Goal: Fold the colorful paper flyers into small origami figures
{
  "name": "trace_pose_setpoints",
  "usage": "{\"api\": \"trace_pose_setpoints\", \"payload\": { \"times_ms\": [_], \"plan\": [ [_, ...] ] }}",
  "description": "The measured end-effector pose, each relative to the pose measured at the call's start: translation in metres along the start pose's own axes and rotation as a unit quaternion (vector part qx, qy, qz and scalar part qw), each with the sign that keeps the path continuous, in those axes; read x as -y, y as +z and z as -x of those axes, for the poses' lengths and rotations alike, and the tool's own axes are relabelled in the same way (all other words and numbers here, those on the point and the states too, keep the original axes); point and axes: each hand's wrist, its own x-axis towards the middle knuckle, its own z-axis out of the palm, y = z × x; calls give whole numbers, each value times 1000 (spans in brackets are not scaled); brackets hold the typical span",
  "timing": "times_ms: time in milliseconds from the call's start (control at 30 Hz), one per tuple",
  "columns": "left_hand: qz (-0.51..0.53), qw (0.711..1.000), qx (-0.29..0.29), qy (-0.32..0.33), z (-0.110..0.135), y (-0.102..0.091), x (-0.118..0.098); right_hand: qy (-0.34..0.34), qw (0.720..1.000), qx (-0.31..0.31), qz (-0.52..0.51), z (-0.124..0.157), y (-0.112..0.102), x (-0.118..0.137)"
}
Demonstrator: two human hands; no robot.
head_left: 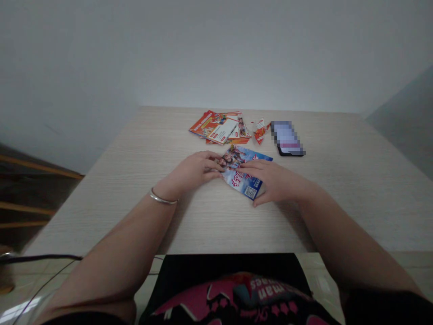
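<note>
A blue printed leaflet [244,175] with a QR code lies flat on the pale wooden table [135,180]. My left hand [194,170], a silver bangle on its wrist, rests with curled fingertips pressing the leaflet's left edge. My right hand [275,181] lies flat with fingers stretched along the leaflet's right edge, thumb by the QR corner. Both hands pin the leaflet to the table.
A pile of red and orange leaflets [219,127] lies farther back at the table's middle. A small folded red paper piece [260,131] sits beside it. A dark phone [287,139] lies to the right. A black cable [40,258] runs past the table's near left corner.
</note>
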Motion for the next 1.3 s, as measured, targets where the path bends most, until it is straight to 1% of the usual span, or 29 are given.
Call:
{"api": "trace_pose_setpoints", "payload": {
  "times_ms": [100, 167, 267, 333, 400, 433, 633, 733, 800, 867, 967, 1067, 1167, 1300],
  "plan": [
    [32, 999, -33, 2, 0, 0, 2, -13, 1000, -8, -9, 0, 1, -2],
    [50, 996, -73, 6, -1, -2, 1, -22, 999, -24, -11, -1, 1, -2],
    [72, 987, -136, 35, -2, -5, -4, -36, 998, -41, -11, -2, 0, 0],
    [79, 981, -168, 48, -2, -6, -6, -43, 998, -51, -6, -3, 0, 1],
    [79, 978, -186, 41, -2, -6, -7, -43, 997, -59, 6, -4, 1, 2],
    [78, 979, -186, 36, -2, -6, -8, -40, 997, -60, 12, -4, 1, 2],
    [83, 988, -117, 49, -2, -7, -8, -24, 998, -41, 43, -6, 5, 3],
    [65, 996, -33, 51, -1, -8, -6, -16, 998, -40, 54, -6, 7, 1],
    [27, 998, 23, 48, -1, -7, -6, -8, 998, -41, 47, -6, 6, 1],
    [-26, 998, 54, 36, -2, -5, -8, 1, 999, -39, 29, -6, 4, 1],
    [-88, 995, 56, 10, -4, -3, -15, 43, 998, -39, 0, -5, -3, 5],
    [-108, 992, 61, -29, -5, -4, -24, 133, 990, -44, -27, -6, -11, 10],
    [-99, 989, 60, -87, -6, -4, -29, 221, 972, -57, -51, -8, -14, 12],
    [-61, 981, 33, -179, -9, -1, -33, 287, 949, -102, -76, -12, -7, 8]
  ]
}}
